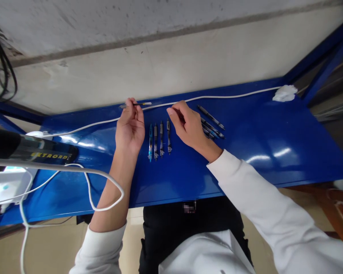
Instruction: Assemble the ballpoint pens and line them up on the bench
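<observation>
My left hand (pixel 130 127) is turned palm up, its thumb and fingertips closed on a pen (pixel 143 104). That pen is slim and dark, with a yellowish stretch and a pale end pointing right; the fingers cover its middle. My right hand (pixel 188 123) is curled, thumb and forefinger together, and whatever may be in it is hidden. Between the hands lies a row of several pens: a blue pen (pixel 150 142) at the left, then grey-and-black ones, up to a dark pen (pixel 169 136) nearest my right hand. Beyond that hand, a dark pen (pixel 210 117) lies above several others, partly covered.
A white cable (pixel 225 96) runs along the back of the blue table (pixel 185 175) to a crumpled white wrap (pixel 285 93). At left, a dark cylinder (pixel 31 146) with yellow letters and a looped white cable (pixel 118 182) stand in front of my left forearm.
</observation>
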`<state>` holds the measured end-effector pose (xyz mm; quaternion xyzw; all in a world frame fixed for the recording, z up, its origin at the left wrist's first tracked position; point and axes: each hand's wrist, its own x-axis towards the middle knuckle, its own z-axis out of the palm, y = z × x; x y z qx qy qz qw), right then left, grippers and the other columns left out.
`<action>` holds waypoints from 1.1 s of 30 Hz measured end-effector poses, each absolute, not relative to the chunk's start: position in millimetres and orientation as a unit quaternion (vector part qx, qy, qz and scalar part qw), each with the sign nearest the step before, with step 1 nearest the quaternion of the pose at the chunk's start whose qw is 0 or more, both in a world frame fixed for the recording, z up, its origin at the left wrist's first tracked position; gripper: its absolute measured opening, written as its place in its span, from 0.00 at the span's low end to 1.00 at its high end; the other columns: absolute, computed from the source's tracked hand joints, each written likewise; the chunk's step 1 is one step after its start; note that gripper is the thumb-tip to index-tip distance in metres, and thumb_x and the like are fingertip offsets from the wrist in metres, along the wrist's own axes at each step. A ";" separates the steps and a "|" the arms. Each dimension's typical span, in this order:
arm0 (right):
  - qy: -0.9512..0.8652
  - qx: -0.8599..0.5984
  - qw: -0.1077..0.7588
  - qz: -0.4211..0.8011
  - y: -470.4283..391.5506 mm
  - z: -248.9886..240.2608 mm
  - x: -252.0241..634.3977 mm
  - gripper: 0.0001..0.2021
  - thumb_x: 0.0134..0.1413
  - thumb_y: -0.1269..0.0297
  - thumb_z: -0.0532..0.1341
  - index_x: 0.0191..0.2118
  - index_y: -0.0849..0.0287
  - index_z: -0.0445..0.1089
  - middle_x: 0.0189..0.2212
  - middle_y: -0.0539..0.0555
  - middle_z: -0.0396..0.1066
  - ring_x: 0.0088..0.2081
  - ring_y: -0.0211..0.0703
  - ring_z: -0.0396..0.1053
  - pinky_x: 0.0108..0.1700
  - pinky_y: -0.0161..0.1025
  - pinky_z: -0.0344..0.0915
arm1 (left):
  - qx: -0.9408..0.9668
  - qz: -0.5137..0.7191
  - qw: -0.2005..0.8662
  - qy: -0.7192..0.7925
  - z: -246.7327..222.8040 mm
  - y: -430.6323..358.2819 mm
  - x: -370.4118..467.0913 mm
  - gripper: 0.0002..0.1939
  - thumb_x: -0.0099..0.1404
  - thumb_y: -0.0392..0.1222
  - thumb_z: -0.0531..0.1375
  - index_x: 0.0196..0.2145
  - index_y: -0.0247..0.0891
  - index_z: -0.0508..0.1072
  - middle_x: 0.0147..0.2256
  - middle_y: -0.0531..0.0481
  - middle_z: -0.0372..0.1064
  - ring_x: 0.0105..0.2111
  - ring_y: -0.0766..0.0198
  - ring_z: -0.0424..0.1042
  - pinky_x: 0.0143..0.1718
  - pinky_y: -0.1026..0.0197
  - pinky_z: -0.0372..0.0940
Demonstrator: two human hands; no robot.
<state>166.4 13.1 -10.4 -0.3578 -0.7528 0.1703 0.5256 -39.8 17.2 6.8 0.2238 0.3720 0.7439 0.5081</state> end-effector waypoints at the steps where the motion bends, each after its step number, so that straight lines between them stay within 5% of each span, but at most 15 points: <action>1: -0.750 -0.355 0.531 0.170 13.0 -10.0 166.5 0.18 0.88 0.46 0.50 0.44 0.51 0.64 0.32 0.48 0.69 0.30 0.41 0.67 0.38 0.42 0.62 | 0.219 0.740 0.515 0.373 7.3 17.1 -38.1 0.10 0.81 0.35 0.65 0.40 0.43 0.84 0.54 0.49 0.86 0.69 0.64 0.76 0.68 0.67 0.73; 7: -0.755 -0.347 0.531 0.164 12.6 -9.4 166.3 0.17 0.88 0.48 0.50 0.45 0.52 0.64 0.33 0.48 0.68 0.31 0.40 0.67 0.38 0.41 0.63 | 0.203 0.723 0.541 0.379 11.6 12.7 -26.7 0.14 0.84 0.34 0.62 0.39 0.43 0.84 0.54 0.49 0.86 0.70 0.64 0.76 0.67 0.68 0.73; 13: -0.768 -0.373 0.488 0.180 10.6 -6.4 167.5 0.21 0.87 0.44 0.48 0.44 0.52 0.65 0.33 0.50 0.71 0.34 0.43 0.70 0.42 0.42 0.65 | 0.302 0.708 0.512 0.380 -9.9 20.2 -39.5 0.02 0.75 0.44 0.74 0.43 0.48 0.86 0.57 0.50 0.85 0.68 0.60 0.78 0.69 0.64 0.73; 19: -0.782 -0.376 0.455 0.203 11.8 -7.8 166.7 0.22 0.86 0.42 0.50 0.44 0.52 0.68 0.37 0.52 0.74 0.38 0.45 0.72 0.44 0.43 0.65 | 0.361 0.685 0.481 0.411 -8.6 15.2 -33.7 0.16 0.67 0.57 0.80 0.42 0.47 0.85 0.59 0.47 0.84 0.68 0.52 0.77 0.66 0.55 0.78; 27: -0.793 -0.381 0.428 0.207 14.4 -13.1 166.0 0.22 0.86 0.43 0.52 0.42 0.53 0.68 0.38 0.52 0.75 0.37 0.44 0.70 0.41 0.42 0.61 | 0.405 0.662 0.480 0.408 -0.2 6.6 -21.7 0.19 0.66 0.58 0.80 0.48 0.51 0.84 0.53 0.48 0.85 0.64 0.50 0.81 0.55 0.57 0.80; 33: -0.789 -0.384 0.435 0.200 16.3 -15.6 166.1 0.21 0.85 0.44 0.53 0.42 0.53 0.68 0.36 0.50 0.74 0.35 0.43 0.68 0.40 0.41 0.58 | 0.401 0.676 0.443 0.431 -0.2 8.0 -28.0 0.19 0.67 0.61 0.79 0.49 0.52 0.85 0.55 0.48 0.84 0.67 0.49 0.78 0.57 0.56 0.79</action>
